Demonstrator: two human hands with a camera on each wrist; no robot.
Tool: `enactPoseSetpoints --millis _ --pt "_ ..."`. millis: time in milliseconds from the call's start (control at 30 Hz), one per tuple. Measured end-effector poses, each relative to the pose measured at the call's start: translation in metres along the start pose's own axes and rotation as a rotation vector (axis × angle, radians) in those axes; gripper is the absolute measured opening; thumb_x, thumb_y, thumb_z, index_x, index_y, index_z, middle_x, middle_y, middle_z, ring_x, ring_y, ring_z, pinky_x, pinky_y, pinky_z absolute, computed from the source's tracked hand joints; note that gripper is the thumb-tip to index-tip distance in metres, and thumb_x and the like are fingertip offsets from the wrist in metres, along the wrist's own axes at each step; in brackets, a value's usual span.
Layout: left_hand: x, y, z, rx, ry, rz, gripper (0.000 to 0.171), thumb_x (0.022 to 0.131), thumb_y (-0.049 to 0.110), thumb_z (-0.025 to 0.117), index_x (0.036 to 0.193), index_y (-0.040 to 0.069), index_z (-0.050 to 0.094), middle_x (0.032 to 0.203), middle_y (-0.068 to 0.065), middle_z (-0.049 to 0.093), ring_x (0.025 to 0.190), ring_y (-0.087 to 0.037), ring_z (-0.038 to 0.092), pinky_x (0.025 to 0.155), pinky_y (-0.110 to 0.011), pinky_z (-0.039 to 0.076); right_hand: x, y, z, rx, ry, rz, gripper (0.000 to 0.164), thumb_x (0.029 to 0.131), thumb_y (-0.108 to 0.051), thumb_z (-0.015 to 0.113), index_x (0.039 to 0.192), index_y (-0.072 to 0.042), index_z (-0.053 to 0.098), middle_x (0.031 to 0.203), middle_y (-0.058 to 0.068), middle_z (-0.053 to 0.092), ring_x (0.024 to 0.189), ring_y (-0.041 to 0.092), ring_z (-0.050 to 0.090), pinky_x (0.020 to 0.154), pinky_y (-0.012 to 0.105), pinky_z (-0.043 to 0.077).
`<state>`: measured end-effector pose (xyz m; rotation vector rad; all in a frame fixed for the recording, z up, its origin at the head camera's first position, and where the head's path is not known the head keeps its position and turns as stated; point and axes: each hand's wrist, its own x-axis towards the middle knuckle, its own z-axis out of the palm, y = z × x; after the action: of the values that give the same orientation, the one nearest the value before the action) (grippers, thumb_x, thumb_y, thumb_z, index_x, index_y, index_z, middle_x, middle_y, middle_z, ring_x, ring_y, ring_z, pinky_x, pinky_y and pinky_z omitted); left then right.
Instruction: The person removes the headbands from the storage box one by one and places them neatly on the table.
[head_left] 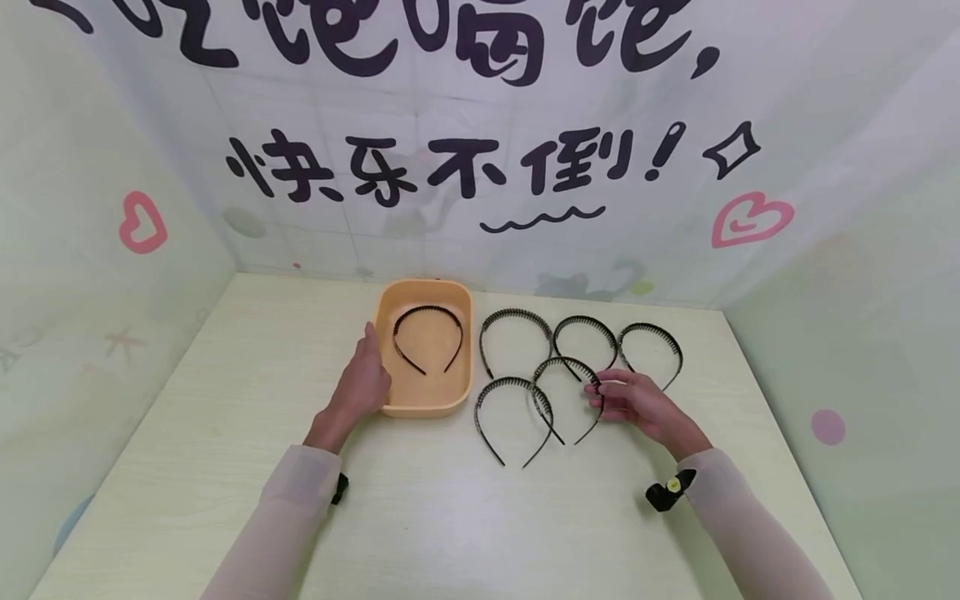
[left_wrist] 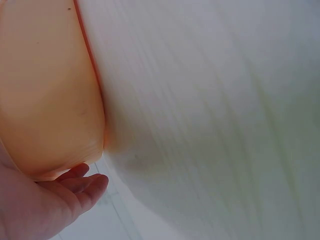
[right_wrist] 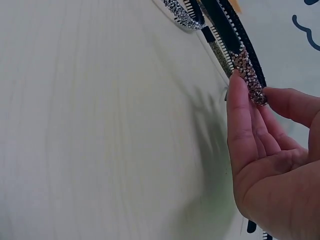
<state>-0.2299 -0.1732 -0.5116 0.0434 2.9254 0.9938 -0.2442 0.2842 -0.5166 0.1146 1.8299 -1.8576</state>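
Observation:
My left hand (head_left: 362,377) grips the left side of an orange plastic tray (head_left: 424,412), its thumb along the rim. In the left wrist view, the fingers (left_wrist: 92,192) curl at the tray's edge. One black toothed headband (head_left: 429,307) lies inside the tray. My right hand (head_left: 636,402) pinches another headband (head_left: 573,362) by its right side, between thumb and fingertips. Close up in the right wrist view, the held headband shows pinkish glitter (right_wrist: 247,70) along its outer face. It overlaps a neighbouring headband (head_left: 512,381) in the head view.
Behind the held one, more headbands lie in a row: a left one (head_left: 517,312), a middle one (head_left: 584,319) and a right one (head_left: 652,327). The pale wooden table (head_left: 450,533) meets a printed cloth wall (head_left: 420,242) at the back, with cloth walls at both sides.

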Motion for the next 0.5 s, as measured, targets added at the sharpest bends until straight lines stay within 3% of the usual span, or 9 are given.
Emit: enactPoseSetpoints --millis 500 --pt "-0.001 0.001 0.0 0.008 -0.001 0.005 0.073 0.095 0.001 0.034 0.154 -0.009 -0.007 0.153 -0.037 0.02 0.102 -0.042 0.053 0.086 -0.053 0.047 -0.024 0.011 -0.03 -0.071 -0.027 0.039 0.024 0.099 -0.002 0.051 0.122 0.002 0.046 0.106 0.003 0.074 0.092 0.015 0.072 0.079 0.034 0.058"
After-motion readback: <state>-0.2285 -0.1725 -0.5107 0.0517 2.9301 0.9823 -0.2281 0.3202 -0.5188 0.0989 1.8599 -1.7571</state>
